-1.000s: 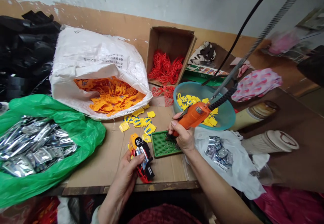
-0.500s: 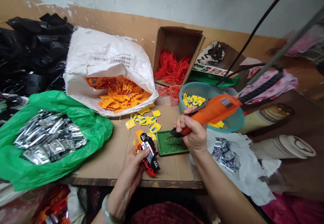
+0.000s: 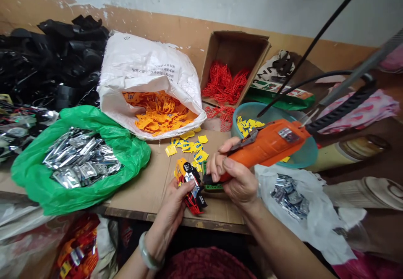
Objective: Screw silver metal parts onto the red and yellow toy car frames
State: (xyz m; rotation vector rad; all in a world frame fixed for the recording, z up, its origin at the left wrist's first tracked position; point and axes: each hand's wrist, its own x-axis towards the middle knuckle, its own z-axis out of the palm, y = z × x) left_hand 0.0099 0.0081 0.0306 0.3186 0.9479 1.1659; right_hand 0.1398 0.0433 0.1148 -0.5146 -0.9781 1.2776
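Between the crumpled green plastic bag (image 3: 44, 195) and the left hand (image 3: 174, 202), a stretch of bare brown cardboard (image 3: 138, 195) leaves room to pass along the front edge of the wooden bench (image 3: 201, 223). Toward the back edge, the bulging white woven sack (image 3: 135, 64) blocks that path, behind flat yellow pieces (image 3: 189, 146). At right, the long orange power screwdriver (image 3: 264, 144) and thin black cable (image 3: 321, 31) obstruct the round teal plastic bowl (image 3: 307, 153).

One orange power tool (image 3: 264, 144), one teal bowl (image 3: 307, 155), one open cardboard box (image 3: 241, 51)
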